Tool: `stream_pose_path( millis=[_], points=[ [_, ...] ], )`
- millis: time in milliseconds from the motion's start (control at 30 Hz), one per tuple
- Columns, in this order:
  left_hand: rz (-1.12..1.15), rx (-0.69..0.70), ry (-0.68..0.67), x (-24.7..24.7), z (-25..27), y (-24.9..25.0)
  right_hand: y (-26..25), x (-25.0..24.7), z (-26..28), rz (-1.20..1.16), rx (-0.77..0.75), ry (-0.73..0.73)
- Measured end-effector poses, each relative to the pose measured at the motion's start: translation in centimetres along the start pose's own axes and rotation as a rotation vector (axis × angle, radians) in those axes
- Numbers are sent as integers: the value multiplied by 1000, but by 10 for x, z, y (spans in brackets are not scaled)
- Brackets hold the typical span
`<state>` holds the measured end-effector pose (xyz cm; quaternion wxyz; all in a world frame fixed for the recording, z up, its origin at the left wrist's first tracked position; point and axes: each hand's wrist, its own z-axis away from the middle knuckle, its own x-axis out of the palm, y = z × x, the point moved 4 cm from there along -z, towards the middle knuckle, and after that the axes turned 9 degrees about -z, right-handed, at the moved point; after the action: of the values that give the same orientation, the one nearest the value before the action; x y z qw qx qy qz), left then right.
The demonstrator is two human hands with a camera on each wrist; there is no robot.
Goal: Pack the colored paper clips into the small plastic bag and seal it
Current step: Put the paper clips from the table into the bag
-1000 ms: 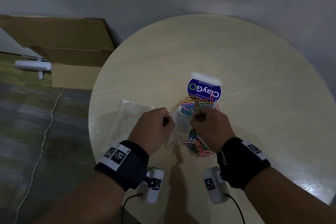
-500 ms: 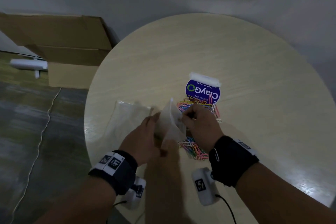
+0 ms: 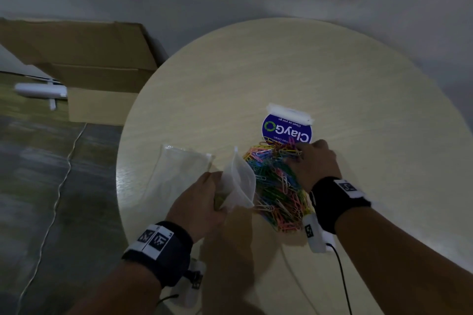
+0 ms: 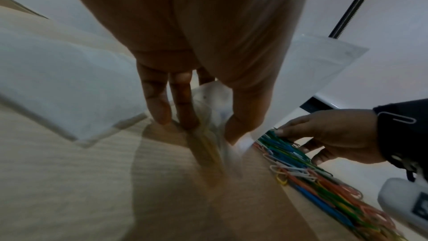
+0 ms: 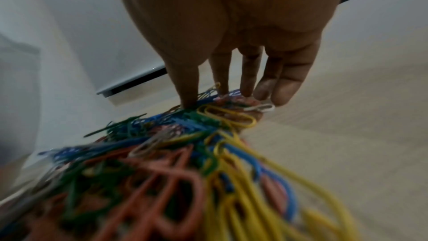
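Plastic bag point(image 3: 239, 181) upright, mouth upward

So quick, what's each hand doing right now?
Left hand: grips the small clear plastic bag.
Right hand: open, touching the pile of colored paper clips.

Your small plastic bag point(image 3: 239, 181), clear and limp, stands tilted up off the table, its lower end pinched in your left hand point(image 3: 199, 202). Just to its right, the paper clips point(image 3: 277, 184) lie in a loose heap of yellow, blue, green, pink and white, with your right hand point(image 3: 313, 163) touching the far end.
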<state>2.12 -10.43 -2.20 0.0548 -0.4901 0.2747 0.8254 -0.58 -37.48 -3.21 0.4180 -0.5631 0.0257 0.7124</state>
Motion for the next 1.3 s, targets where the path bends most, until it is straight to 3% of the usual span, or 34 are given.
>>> stream_pose_path(
  millis=[133,500,833,1133,1300],
  points=[
    [-56,-2,-7,-2,-1,3,-3,1,13,53,-143,-26],
    [-91,-8,86,6,0,3,2,-10,48,67,-242,-71],
    [-133,-12,96,9,0,5,-59,-86,92,-255,-474,-13],
    [-78,7,105,8,1,5,-94,-41,87,46,-483,-216],
    [-27,28,129,9,2,5,-100,-33,85,-27,-439,-209]
  ],
)
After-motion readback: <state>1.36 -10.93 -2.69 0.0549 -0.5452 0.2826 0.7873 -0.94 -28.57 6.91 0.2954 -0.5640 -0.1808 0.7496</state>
